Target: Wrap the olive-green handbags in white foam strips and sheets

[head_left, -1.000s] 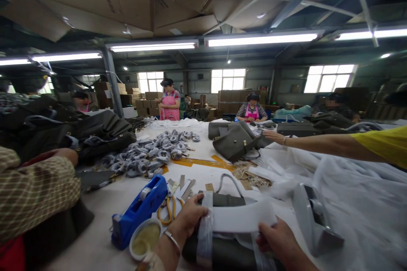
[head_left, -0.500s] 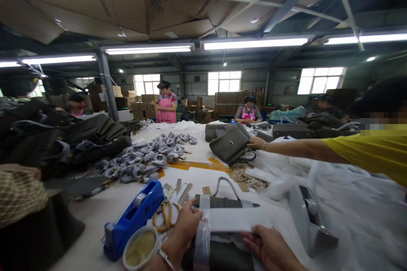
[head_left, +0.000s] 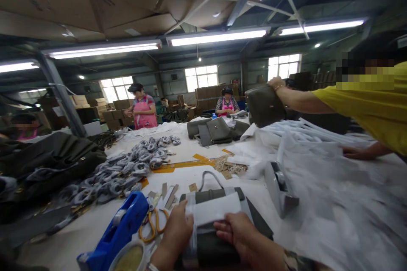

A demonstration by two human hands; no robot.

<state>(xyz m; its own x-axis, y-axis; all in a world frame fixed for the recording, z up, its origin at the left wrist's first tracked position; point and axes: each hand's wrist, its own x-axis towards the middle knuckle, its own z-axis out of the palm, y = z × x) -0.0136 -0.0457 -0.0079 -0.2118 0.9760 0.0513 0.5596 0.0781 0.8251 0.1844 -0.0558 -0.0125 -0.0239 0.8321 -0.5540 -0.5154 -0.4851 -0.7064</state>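
A dark olive handbag (head_left: pixel 213 252) lies before me, its grey-wrapped handle (head_left: pixel 206 174) arching up at the far side. Across the bag's front is a white sheet (head_left: pixel 219 208), and a translucent wrap (head_left: pixel 190 241) runs down the left side. My left hand (head_left: pixel 176 228) grips the bag's left edge at that wrap, thumb on top. Closed on the near edge of the white sheet is my right hand (head_left: pixel 237 230), low over the bag. Left of my left hand lie orange-handled scissors (head_left: pixel 154 224) and a blue tape dispenser (head_left: pixel 119 230).
A round tub (head_left: pixel 130 258) stands by the dispenser. Grey coiled straps (head_left: pixel 127 173) pile up at left; a grey tape dispenser (head_left: pixel 280 188) stands at right near loose plastic (head_left: pixel 333 194). A co-worker in yellow (head_left: pixel 365 97) lifts another bag (head_left: pixel 265 106). More bags (head_left: pixel 216 130) lie farther back.
My view has swung to the right. The white sheet now lies flatter over the bag, with my right hand closer in. The co-worker's hand has left one bag and raised another.
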